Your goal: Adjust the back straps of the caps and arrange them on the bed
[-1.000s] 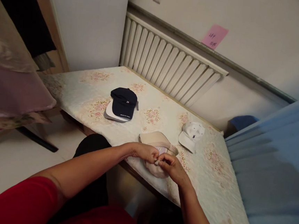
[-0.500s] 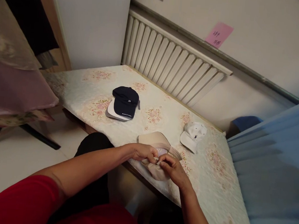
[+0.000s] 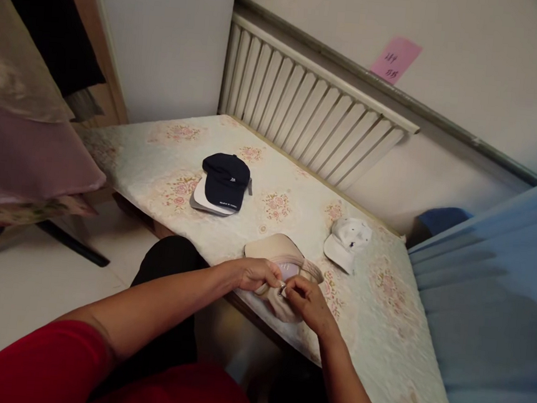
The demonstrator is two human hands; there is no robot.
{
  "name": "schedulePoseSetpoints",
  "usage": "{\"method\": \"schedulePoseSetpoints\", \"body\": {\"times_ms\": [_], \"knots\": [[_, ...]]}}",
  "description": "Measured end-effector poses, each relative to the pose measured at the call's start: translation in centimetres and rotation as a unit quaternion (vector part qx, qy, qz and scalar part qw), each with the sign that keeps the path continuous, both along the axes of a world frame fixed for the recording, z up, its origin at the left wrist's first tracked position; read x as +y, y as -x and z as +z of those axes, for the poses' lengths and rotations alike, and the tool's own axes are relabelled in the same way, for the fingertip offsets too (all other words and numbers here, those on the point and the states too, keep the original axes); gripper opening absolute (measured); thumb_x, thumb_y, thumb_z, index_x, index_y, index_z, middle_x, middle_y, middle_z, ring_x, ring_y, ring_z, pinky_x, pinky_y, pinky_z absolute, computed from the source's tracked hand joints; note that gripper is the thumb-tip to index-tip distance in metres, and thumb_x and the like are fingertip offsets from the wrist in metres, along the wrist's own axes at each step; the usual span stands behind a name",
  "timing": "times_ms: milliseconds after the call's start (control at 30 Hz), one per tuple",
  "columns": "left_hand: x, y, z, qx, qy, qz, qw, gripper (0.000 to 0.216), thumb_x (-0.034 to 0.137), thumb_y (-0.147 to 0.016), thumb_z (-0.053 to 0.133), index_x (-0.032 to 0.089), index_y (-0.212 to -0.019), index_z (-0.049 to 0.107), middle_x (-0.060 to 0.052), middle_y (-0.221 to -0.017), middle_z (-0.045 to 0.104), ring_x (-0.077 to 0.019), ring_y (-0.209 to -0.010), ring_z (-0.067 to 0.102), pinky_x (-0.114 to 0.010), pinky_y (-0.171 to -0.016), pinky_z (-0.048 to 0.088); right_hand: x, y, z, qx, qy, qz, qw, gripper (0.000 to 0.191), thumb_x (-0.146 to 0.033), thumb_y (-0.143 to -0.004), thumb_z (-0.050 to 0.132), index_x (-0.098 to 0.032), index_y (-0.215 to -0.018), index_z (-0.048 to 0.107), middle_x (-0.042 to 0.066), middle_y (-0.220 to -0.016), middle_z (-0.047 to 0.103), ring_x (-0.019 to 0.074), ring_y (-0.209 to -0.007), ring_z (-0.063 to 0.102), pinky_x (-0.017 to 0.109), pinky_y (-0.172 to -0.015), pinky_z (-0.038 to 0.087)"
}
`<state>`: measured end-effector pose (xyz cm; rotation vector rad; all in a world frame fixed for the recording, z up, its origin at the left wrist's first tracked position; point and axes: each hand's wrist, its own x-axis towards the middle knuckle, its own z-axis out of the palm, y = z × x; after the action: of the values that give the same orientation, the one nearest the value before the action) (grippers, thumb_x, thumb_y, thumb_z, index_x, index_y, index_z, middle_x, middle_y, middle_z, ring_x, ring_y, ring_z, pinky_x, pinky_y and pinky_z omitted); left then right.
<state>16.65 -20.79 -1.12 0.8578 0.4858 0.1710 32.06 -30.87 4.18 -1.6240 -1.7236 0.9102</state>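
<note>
A beige cap lies upside down at the near edge of a table covered with a pale floral cloth. My left hand and my right hand meet at the cap's back, both pinching its adjusting strap, where a small metal buckle shows between the fingers. The rear part of the cap is hidden under my hands.
A navy cap rests on a white and grey one further back. A white cap lies to the right. A radiator runs along the wall. Blue fabric lies at right, draped cloth at left.
My hands have stayed on the beige cap's strap, with the fingers shifting slightly at the buckle. The view has drifted a little.
</note>
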Motion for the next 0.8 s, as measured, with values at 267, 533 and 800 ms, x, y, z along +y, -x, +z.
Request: {"method": "schedulePoseSetpoints", "body": {"times_ms": [267, 533, 800], "knots": [[-0.6, -0.4, -0.1, -0.002, 0.013, 0.059, 0.998, 0.023, 0.007, -0.046, 0.066, 0.015, -0.065, 0.056, 0.004, -0.052, 0.057, -0.0086, -0.047, 0.050, -0.020, -0.046, 0.035, 0.0, 0.7, -0.5, -0.040, -0.027, -0.073, 0.996, 0.014, -0.024, -0.072, 0.054, -0.021, -0.059, 0.053, -0.001, -0.060, 0.056, 0.0138, -0.058, 0.049, 0.026, -0.056, 0.037], [-1.0, -0.4, 0.2, 0.006, 0.011, 0.081, 0.997, 0.021, 0.003, -0.046, 0.061, 0.014, -0.063, 0.055, 0.005, -0.049, 0.055, -0.0072, -0.044, 0.048, -0.019, -0.044, 0.033, 0.0, 1.1, -1.1, -0.083, -0.052, -0.107, 0.989, 0.013, -0.022, -0.070, 0.054, -0.021, -0.057, 0.051, -0.001, -0.057, 0.056, 0.0134, -0.055, 0.049, 0.026, -0.055, 0.037], [-1.2, -0.4, 0.7, 0.015, 0.006, 0.082, 0.996, 0.019, 0.001, -0.052, 0.057, 0.014, -0.064, 0.054, 0.005, -0.049, 0.054, -0.0068, -0.043, 0.047, -0.018, -0.044, 0.032, 0.1, 1.4, -1.5, -0.118, -0.072, -0.138, 0.981, 0.013, -0.021, -0.068, 0.052, -0.021, -0.056, 0.049, -0.002, -0.054, 0.054, 0.0135, -0.053, 0.047, 0.026, -0.055, 0.034]]}}
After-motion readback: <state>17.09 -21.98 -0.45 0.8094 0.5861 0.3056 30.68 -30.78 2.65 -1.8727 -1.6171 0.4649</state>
